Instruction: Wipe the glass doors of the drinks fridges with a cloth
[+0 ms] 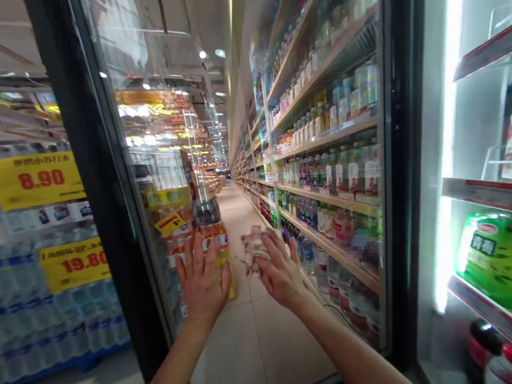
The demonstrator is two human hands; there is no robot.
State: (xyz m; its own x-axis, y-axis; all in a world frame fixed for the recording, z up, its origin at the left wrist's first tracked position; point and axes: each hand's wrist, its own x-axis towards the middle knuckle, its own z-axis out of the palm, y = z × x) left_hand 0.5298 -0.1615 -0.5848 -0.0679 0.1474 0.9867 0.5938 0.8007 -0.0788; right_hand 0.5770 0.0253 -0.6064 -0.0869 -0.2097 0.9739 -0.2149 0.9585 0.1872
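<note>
A glass door (262, 348) with a black frame (100, 171) stands in front of me. My left hand (203, 278) is open against the glass, palm forward, with its fingers spread upward. To its right, my right hand (281, 268) presses a crumpled, light brown-and-white cloth (254, 246) to the pane. The fingers cover part of the cloth, so its full shape is hidden. The two hands are apart, near the middle of the door.
Right of the door, a lit cooler holds a green package (502, 259) on its shelf. Through or mirrored in the glass appear shelves of bottles (326, 170) and a tiled aisle. Stacked bottled water (50, 308) with yellow price signs (37, 180) stands at left.
</note>
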